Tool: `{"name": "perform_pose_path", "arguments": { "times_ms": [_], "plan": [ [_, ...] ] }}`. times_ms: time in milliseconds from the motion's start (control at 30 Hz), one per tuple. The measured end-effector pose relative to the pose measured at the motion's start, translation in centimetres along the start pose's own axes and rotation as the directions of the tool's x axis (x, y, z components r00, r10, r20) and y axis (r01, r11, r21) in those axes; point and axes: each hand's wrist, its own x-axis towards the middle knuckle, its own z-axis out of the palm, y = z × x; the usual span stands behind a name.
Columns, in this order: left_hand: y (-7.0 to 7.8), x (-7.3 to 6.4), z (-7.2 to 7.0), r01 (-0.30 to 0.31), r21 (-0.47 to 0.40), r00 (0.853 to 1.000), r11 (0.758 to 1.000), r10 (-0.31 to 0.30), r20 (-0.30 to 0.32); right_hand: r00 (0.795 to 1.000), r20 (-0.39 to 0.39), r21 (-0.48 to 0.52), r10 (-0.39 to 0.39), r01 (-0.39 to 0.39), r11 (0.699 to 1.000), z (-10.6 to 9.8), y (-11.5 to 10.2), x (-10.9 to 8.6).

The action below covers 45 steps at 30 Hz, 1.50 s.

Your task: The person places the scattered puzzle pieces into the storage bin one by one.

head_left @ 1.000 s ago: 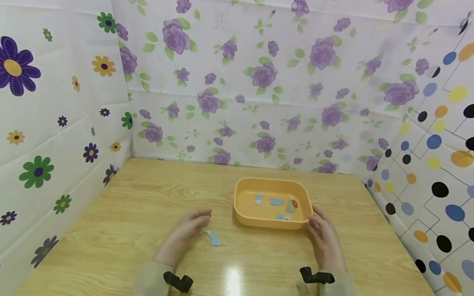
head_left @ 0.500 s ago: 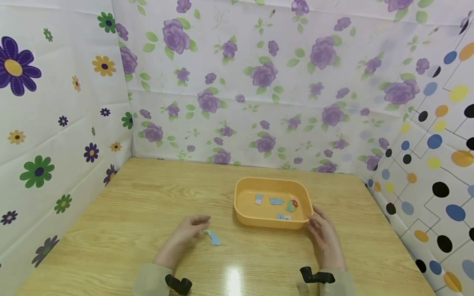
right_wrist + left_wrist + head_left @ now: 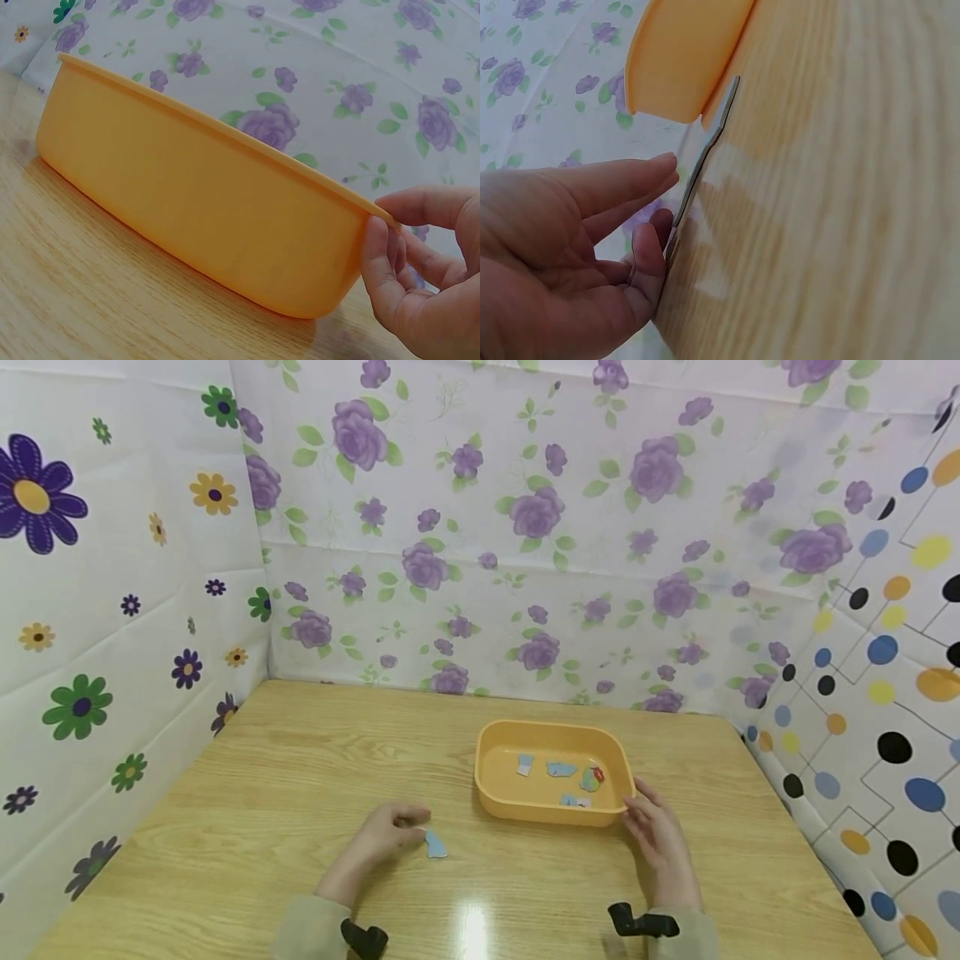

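Observation:
On the table in front of me lies a flat, light-blue puzzle piece (image 3: 436, 845). My left hand (image 3: 387, 837) is beside it, thumb over the piece's far end and forefinger apart from the thumb. In the left wrist view the puzzle piece (image 3: 709, 142) appears edge-on, with the thumb tip right at its near end and the index finger above the table. My right hand (image 3: 660, 837) pinches the right front corner of a yellow-orange plastic tub (image 3: 517, 810). In the right wrist view, thumb and forefinger (image 3: 424, 206) grip the rim of the tub (image 3: 202, 180).
Inside the tub are several puzzle pieces, among them a green-and-red one (image 3: 592, 779) and a light-blue one (image 3: 561, 769). The tub stands on the wooden table (image 3: 337, 735). Patterned cloth walls (image 3: 480, 527) rise behind and on both sides.
My left hand has moved slightly down and right, its thumb now covering the green end of the loose puzzle piece. My right hand and the tub have stayed in place.

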Motion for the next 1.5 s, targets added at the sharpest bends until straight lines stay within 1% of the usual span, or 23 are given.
{"name": "perform_pose_path", "arguments": {
  "times_ms": [100, 400, 500, 633, 733, 833, 1033, 1167, 1300, 1400, 1500],
  "plan": [
    [-0.1, 0.0, 0.0, -0.010, 0.031, 1.000, 0.999, 0.010, 0.004, 1.000, -0.001, 0.008, -0.005, 0.005, 1.000, 0.0, 0.0, 0.0],
    [0.0, 0.1, 0.1, -0.048, 0.105, 0.999, 0.993, 0.049, -0.012, 1.000, -0.009, 0.009, 0.012, -0.012, 1.000, 0.1, -0.2, 0.0],
    [0.2, 0.1, 0.2, -0.061, 0.158, 0.998, 0.986, 0.065, -0.022, 1.000, -0.008, 0.008, 0.014, -0.014, 1.000, 0.1, -0.2, -0.1],
    [0.4, 0.1, 0.3, -0.087, 0.236, 0.995, 0.968, 0.095, -0.022, 1.000, -0.009, 0.010, 0.014, -0.013, 1.000, 0.1, -0.3, -0.2],
    [0.5, 0.0, 0.4, -0.093, 0.253, 0.995, 0.963, 0.101, -0.021, 1.000, -0.009, 0.010, 0.017, -0.017, 1.000, 0.1, -0.3, -0.2],
    [0.6, 0.0, 0.4, -0.076, 0.247, 0.996, 0.966, 0.087, -0.034, 1.000, -0.002, -0.001, 0.018, -0.018, 1.000, 0.1, -0.3, -0.2],
    [0.7, 0.1, 0.5, -0.036, 0.200, 0.997, 0.979, 0.049, -0.061, 1.000, 0.009, -0.006, 0.012, -0.012, 1.000, -0.1, -0.1, 0.0],
    [0.4, 0.4, 0.4, -0.005, 0.146, 0.993, 0.989, 0.022, -0.115, 1.000, 0.009, -0.004, 0.012, -0.012, 1.000, -0.1, 0.0, 0.0],
    [0.1, 0.7, 0.1, 0.036, 0.032, 0.986, 0.999, -0.030, -0.165, 1.000, 0.002, 0.002, 0.011, -0.011, 1.000, 0.0, -0.1, -0.1],
    [0.0, 0.9, -0.3, 0.042, -0.064, 0.985, 0.997, -0.052, -0.166, 1.000, -0.004, 0.006, 0.010, -0.010, 1.000, 0.1, -0.1, -0.1],
    [-0.1, 1.0, -0.8, 0.032, -0.131, 0.986, 0.991, -0.053, -0.155, 1.000, -0.002, 0.003, 0.007, -0.007, 1.000, 0.1, -0.2, -0.2]
  ]
}}
